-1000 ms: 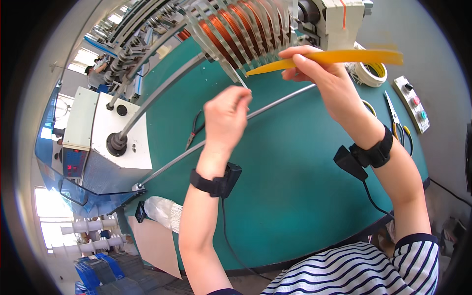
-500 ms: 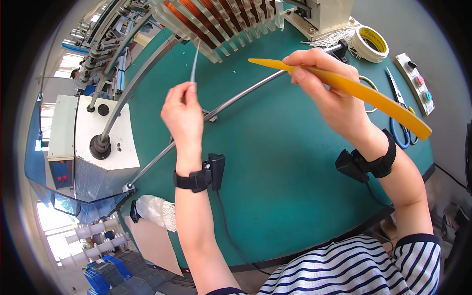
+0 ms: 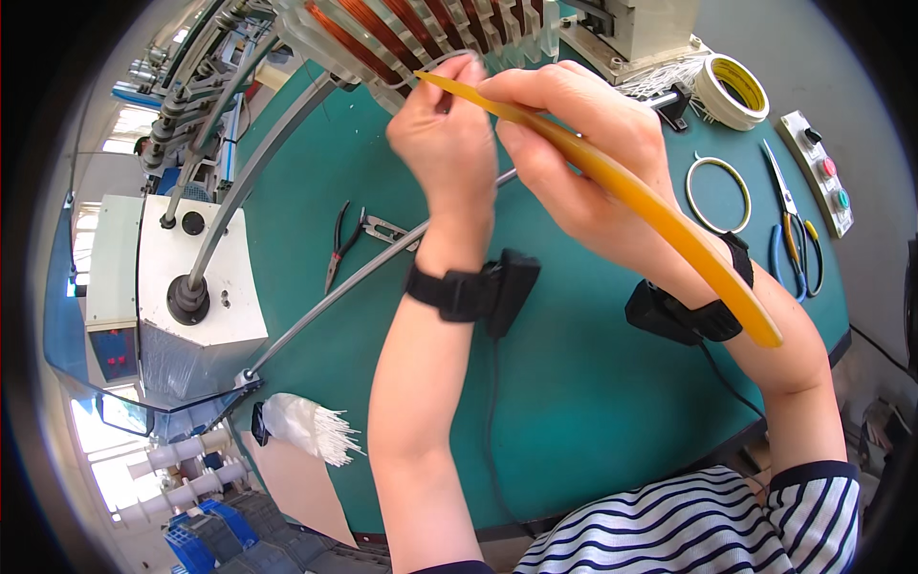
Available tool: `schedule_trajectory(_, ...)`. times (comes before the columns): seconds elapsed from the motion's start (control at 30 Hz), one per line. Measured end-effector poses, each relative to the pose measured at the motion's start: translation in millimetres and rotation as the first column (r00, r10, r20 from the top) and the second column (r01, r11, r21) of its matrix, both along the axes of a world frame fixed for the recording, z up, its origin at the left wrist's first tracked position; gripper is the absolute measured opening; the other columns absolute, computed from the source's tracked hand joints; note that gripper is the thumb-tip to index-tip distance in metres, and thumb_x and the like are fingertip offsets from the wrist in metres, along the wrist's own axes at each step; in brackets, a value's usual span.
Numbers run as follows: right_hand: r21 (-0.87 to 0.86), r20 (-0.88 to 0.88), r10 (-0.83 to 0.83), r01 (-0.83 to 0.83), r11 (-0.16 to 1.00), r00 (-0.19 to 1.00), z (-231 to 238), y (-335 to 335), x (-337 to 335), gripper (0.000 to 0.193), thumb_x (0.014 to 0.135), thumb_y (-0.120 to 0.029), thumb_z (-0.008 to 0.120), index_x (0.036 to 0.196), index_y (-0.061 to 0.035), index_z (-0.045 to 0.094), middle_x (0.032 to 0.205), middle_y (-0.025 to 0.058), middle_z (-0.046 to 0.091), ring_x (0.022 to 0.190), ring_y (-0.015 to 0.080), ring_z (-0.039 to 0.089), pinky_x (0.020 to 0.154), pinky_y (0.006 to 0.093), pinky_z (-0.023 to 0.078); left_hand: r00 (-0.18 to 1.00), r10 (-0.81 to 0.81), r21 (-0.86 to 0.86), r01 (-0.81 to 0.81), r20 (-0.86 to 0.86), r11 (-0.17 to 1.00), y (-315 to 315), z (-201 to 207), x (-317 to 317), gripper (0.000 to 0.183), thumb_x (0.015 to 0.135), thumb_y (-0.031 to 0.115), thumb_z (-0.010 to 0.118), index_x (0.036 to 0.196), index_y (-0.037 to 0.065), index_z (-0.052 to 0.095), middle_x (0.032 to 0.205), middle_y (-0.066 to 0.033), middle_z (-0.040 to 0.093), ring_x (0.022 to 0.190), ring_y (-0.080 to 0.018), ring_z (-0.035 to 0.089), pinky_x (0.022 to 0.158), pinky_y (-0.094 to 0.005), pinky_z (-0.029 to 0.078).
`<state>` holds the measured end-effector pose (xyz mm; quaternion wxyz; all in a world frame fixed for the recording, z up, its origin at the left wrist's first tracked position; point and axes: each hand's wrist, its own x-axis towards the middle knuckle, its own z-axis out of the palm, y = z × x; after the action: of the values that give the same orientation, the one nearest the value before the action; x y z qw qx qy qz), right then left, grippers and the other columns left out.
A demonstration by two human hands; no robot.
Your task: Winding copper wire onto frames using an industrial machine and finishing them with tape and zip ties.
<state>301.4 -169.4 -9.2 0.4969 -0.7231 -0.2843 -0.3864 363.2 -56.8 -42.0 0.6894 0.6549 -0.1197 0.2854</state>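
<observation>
Together, a yellow stick is gripped by the right hand, its tip beside the left hand, pinched closed on a thin white strip at the copper coils.

- Pretty clearly a factory workshop, some kind of coil-winding station.
- Right above the grip there's a fixture of copper wire coils sitting in clear slotted plastic.
- The green tabletop carries shop tools: pliers left of the grip, scissors and a tape roll off to the right.
- Further right, a push-button control box; far left, a white machine housing with metal rods.
</observation>
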Motion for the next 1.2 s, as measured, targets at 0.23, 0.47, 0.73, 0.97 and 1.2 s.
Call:
schedule_trajectory(0.23, -0.064, -0.001, 0.034, -0.034, 0.997, 0.999, -1.2, 6.9, 18.0, 0.024, 0.075, 0.0, 0.058, 0.098, -0.0028, 0.061, 0.075, 0.0103, 0.056, 0.066, 0.0216, 0.054, 0.06, 0.0273, 0.044, 0.984, -0.05, -0.206, 0.085, 0.17, 0.975, -33.0, -25.0, 35.6, 0.011, 0.082, 0.005, 0.066, 0.087, -0.005, 0.066, 0.074, -0.0026, 0.061, 0.065, -0.0077, 0.052, 0.058, -0.0209, 0.043)
schedule_trajectory(0.47, -0.041, 0.074, -0.049, 0.052, 0.998, 0.996, -15.9, 11.0, 31.1, 0.017, 0.074, -0.006, 0.061, 0.091, -0.0065, 0.061, 0.076, 0.0111, 0.059, 0.07, 0.0267, 0.059, 0.063, 0.032, 0.048, 0.992, -0.091, -0.258, 0.111, 0.09, 0.96, -34.2, -23.4, 31.1, 0.011, 0.081, 0.003, 0.066, 0.089, -0.004, 0.065, 0.08, -0.0035, 0.062, 0.068, -0.0088, 0.055, 0.061, -0.021, 0.044)
schedule_trajectory(0.73, -0.03, 0.078, -0.032, 0.034, 0.999, 0.996, -17.7, 10.9, 31.5, 0.021, 0.076, -0.003, 0.059, 0.096, -0.0042, 0.062, 0.077, 0.011, 0.058, 0.068, 0.0235, 0.057, 0.064, 0.028, 0.047, 0.978, -0.198, -0.381, 0.207, 0.063, 0.901, -33.8, -18.4, 24.8, 0.014, 0.081, 0.003, 0.066, 0.092, -0.005, 0.065, 0.082, -0.004, 0.063, 0.069, -0.0094, 0.056, 0.061, -0.0208, 0.045)
schedule_trajectory(0.97, -0.03, 0.069, -0.035, 0.037, 0.999, 0.997, -16.8, 12.4, 28.6, 0.021, 0.075, -0.002, 0.06, 0.095, -0.0042, 0.063, 0.076, 0.0104, 0.057, 0.067, 0.0222, 0.056, 0.062, 0.0272, 0.046, 0.983, -0.13, -0.29, 0.162, 0.126, 0.943, -32.1, -27.0, 32.5, 0.013, 0.081, 0.004, 0.067, 0.092, -0.003, 0.066, 0.081, -0.0039, 0.064, 0.068, -0.0089, 0.056, 0.06, -0.0205, 0.045)
schedule_trajectory(1.2, -0.042, 0.067, -0.021, 0.023, 0.999, 0.998, -12.2, 11.5, 28.5, 0.021, 0.074, -0.002, 0.061, 0.095, -0.0045, 0.063, 0.074, 0.01, 0.056, 0.067, 0.0221, 0.056, 0.062, 0.0271, 0.046, 0.974, -0.176, -0.385, 0.22, 0.146, 0.896, -35.3, -29.7, 38.3, 0.014, 0.082, 0.006, 0.066, 0.093, -0.004, 0.066, 0.081, -0.0036, 0.064, 0.067, -0.0091, 0.055, 0.059, -0.0202, 0.044)
